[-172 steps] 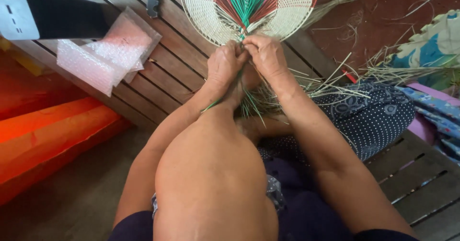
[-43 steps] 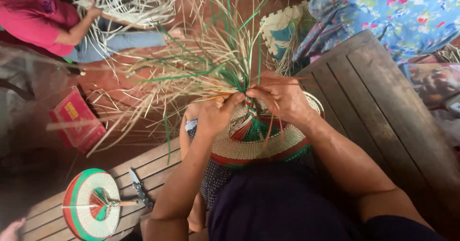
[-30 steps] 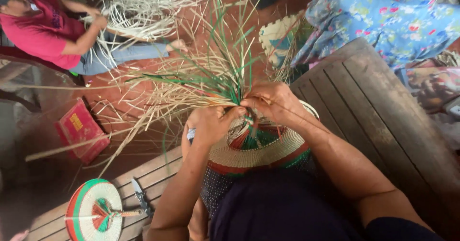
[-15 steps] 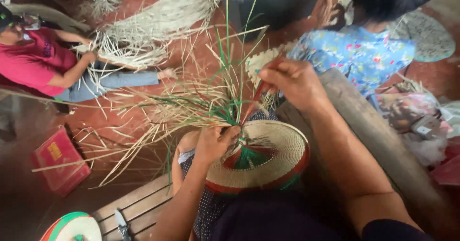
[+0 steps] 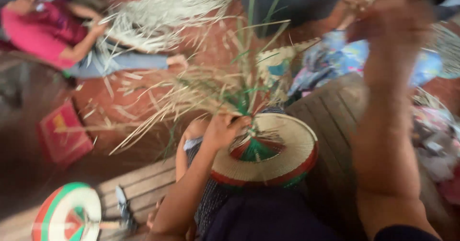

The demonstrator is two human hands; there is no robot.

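Observation:
A round woven fan [image 5: 273, 154] in cream, red and green rests on my lap, with long loose straw strands [image 5: 191, 97] fanning up from its centre. My left hand [image 5: 223, 128] grips the bundle of strands where they meet the fan's centre. My right hand [image 5: 390, 18] is raised high at the upper right, blurred by motion; it seems to pinch a thin strand, but the blur hides what it holds.
A finished round fan [image 5: 67, 214] lies at the lower left on wooden planks, with a small tool [image 5: 123, 207] beside it. A person in a pink top [image 5: 48, 30] sits at the upper left working straw. Another person in blue floral cloth [image 5: 335, 61] sits ahead. A red box [image 5: 62, 133] lies on the floor.
My right hand has left the fan's centre and lifted far up to the right. My left hand stays on the strands. The view has swung and blurred.

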